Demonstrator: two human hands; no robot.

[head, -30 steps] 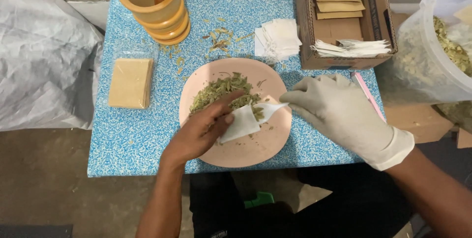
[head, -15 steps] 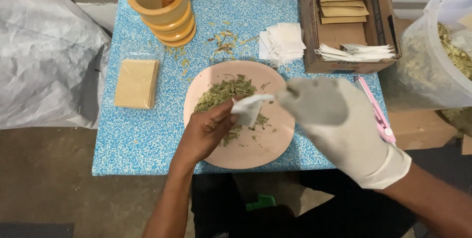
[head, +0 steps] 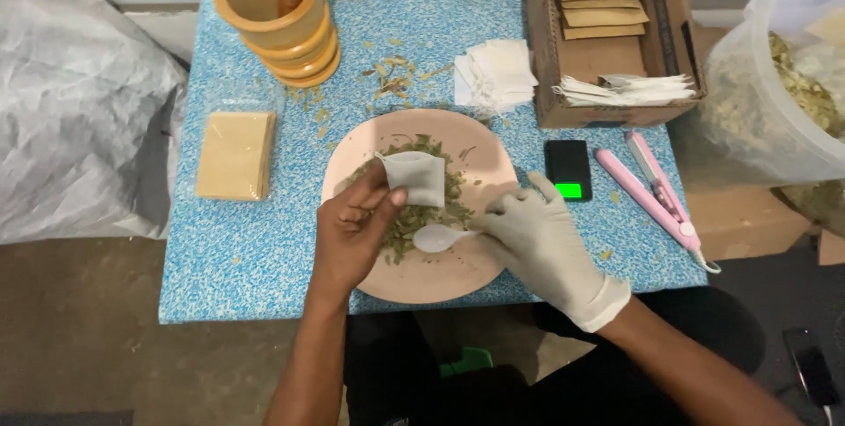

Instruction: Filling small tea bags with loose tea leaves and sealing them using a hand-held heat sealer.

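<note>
A pink plate (head: pixel 431 281) on the blue speckled table (head: pixel 255 259) carries a heap of dried green herbs (head: pixel 407 219). My bare left hand (head: pixel 352 232) pinches a small white filter bag (head: pixel 414 176) upright over the herbs. My right hand (head: pixel 541 237), in a white glove, holds a small white plastic spoon (head: pixel 436 237) whose bowl rests among the herbs just below the bag.
A wooden mortar with pestle (head: pixel 277 12) stands at the back left, a clear pack of tan sheets (head: pixel 235 155) beside it. Loose white bags (head: pixel 495 74), a cardboard box (head: pixel 607 39), a black scale (head: pixel 568 171), a pink sealer (head: pixel 651 193) and a bag of herbs (head: pixel 783 91) sit right.
My left hand has turned the white bag upright over the herbs. My gloved right hand came down from above the plate and now holds the spoon in the herbs.
</note>
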